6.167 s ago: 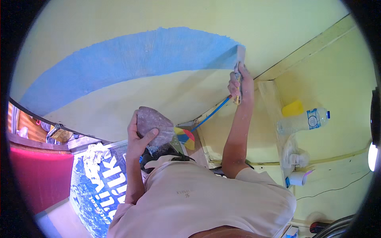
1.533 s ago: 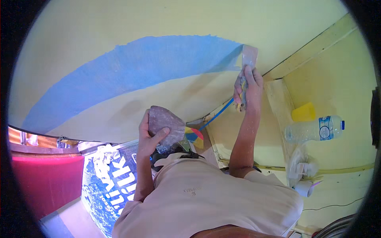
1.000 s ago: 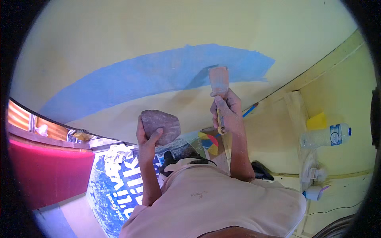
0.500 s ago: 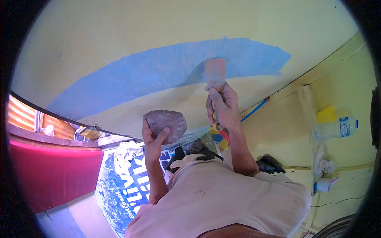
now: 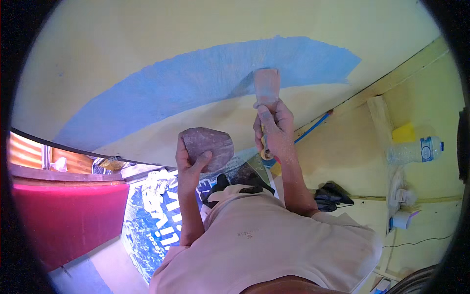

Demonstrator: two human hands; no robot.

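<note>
A broad putty knife (image 5: 267, 85) is being gripped by its handle in the right hand (image 5: 274, 130), fingers closed around it, and its blade is being pressed flat against the lower edge of the blue band (image 5: 215, 83) at the upper centre of the frame. A flat, dark hand board (image 5: 208, 148) is being held up in the left hand (image 5: 188, 164), thumb across its face, just left of the knife and below the band.

The spreading stroke is judged to be in progress. For the next pass, even pressure and a shallow blade angle are being called for, probably with a fresh load from the board.

The band is showing as a long, curved blue sweep on the pale yellow wall (image 5: 147, 39), rough at its edges and its right end.
</note>
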